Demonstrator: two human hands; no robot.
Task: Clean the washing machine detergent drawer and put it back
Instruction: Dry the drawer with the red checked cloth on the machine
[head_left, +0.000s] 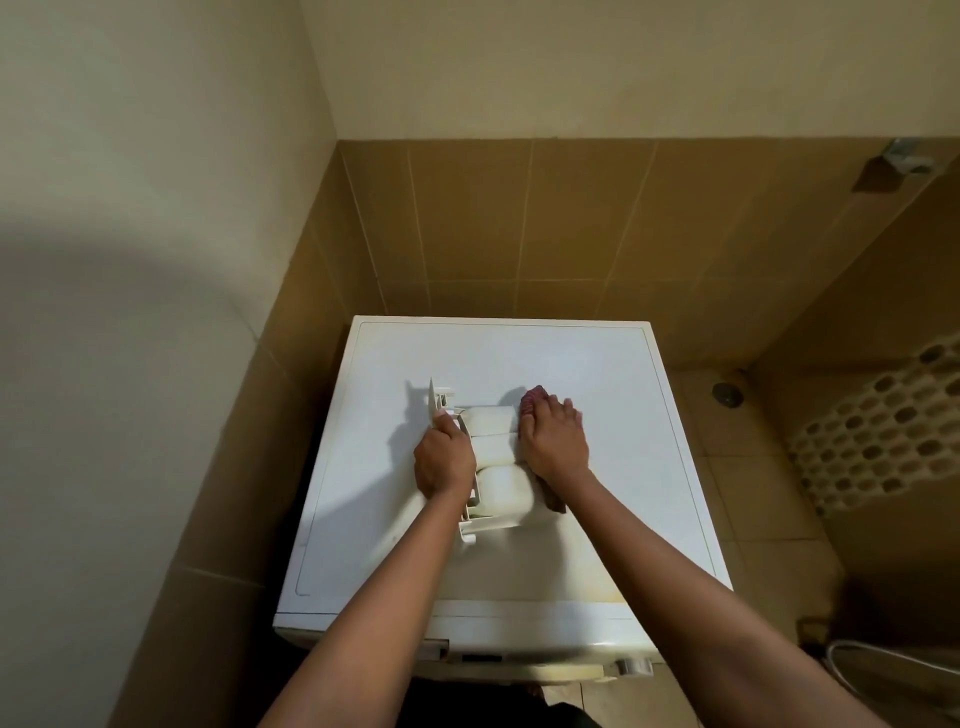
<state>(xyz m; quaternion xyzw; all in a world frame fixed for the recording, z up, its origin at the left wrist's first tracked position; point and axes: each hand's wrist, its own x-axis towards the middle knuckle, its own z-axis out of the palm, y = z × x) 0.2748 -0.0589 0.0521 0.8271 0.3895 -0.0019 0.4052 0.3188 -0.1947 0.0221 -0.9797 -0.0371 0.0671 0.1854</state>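
Head view: white moulded-plastic detergent drawer (496, 457) lies upside down on the white washing machine top (597, 364) — left hand (444, 462) clamped round its front panel (432, 408) at nine o'clock, right hand (553, 441) curled on a maroon cloth (532, 401) at three — probably light, stiff, slippery; grip the panel.

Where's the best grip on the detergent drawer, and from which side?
Take the detergent drawer at its front panel, coming from the left, as the left hand does. The panel stands on edge, giving a thin rim to wrap fingers round. The domed compartment backs look smooth, and the right hand with the cloth occupies the other end.
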